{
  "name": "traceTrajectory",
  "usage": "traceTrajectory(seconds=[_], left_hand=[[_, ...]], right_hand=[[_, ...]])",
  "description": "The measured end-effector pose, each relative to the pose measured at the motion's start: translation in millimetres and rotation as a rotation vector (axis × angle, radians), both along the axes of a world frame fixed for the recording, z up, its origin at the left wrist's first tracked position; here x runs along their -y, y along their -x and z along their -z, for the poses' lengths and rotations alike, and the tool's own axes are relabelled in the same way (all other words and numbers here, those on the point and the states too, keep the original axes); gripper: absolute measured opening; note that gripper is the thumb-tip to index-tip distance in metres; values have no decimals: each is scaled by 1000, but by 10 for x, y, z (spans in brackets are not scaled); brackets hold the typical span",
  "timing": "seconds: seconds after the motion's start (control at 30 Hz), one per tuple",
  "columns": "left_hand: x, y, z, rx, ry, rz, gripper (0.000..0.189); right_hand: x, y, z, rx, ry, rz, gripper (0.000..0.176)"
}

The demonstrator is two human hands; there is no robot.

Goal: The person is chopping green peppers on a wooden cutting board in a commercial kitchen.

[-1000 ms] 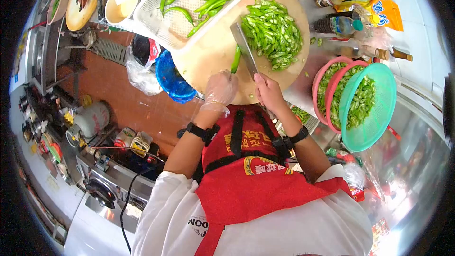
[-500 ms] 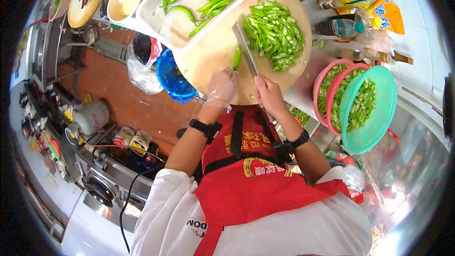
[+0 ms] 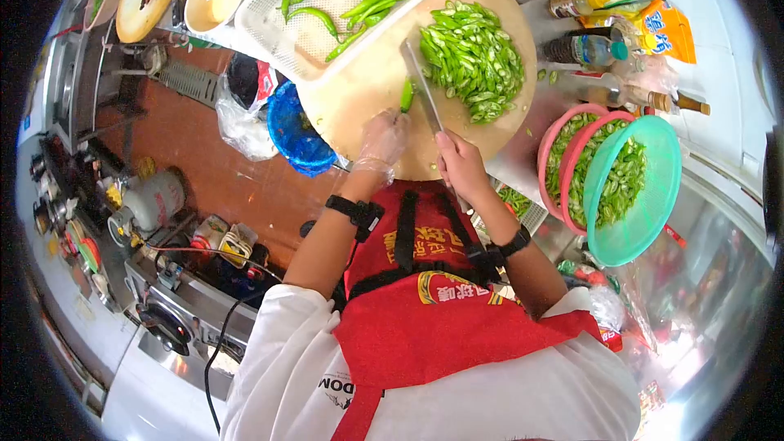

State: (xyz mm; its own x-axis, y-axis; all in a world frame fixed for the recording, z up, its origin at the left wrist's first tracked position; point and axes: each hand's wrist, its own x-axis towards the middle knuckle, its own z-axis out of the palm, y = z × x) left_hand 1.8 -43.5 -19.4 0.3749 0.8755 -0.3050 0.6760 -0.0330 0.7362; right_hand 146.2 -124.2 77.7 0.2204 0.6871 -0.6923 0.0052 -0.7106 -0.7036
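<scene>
My left hand (image 3: pixel 384 143), in a clear plastic glove, is closed on the near end of a green chili pepper (image 3: pixel 407 96) lying on the round cutting board (image 3: pixel 347 114). My right hand (image 3: pixel 462 165) grips the handle of a kitchen knife (image 3: pixel 423 86). Its blade points away from me, just to the right of the pepper. A heap of sliced green chili (image 3: pixel 474 61) lies on the board beyond the blade's right side. Whole green chilies (image 3: pixel 371 4) sit in a white perforated basket (image 3: pixel 306 73) overlapping the board's far left edge.
Stacked at the right are pink colanders (image 3: pixel 545 167) and a green colander (image 3: pixel 657 204) with sliced chili. Bottles (image 3: pixel 584 49) and seasoning packets (image 3: pixel 674 33) line the far right. A blue-lined bin (image 3: pixel 294 126) stands left of the board; a gas cylinder (image 3: pixel 159 200) is farther left.
My left hand and the chili have shifted slightly away from me along the board. The knife stays beside the pepper with almost no visible movement.
</scene>
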Motion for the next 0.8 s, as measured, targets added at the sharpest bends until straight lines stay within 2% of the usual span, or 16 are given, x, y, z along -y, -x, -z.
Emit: traceTrajectory(seconds=[0.1,0.13,0.23,0.3,0.37,0.43,0.5,0.7,0.8], left_hand=[[-46,-47,-188,33,99,-69,27],[-41,-63,-137,61,113,-77,27],[-90,-96,-58,110,123,-92,26],[-73,-59,-69,83,110,-98,26],[-70,9,253,227,-5,3,25],[-57,-32,384,216,-15,26,25],[-149,-89,-99,25,86,-61,23],[-159,-19,348,61,-91,91,24],[-186,-12,135,112,-4,7,26]], right_hand=[[79,42,116,25,-43,-20,39],[68,29,129,51,-76,-33,39],[-1,1,77,4,62,-29,41],[19,65,-64,-21,-17,19,42],[54,68,-3,-22,-26,16,42],[73,11,280,5,24,-37,42],[37,23,110,0,-42,-30,42],[39,62,23,-40,55,40,41],[64,94,39,-28,-4,32,40]])
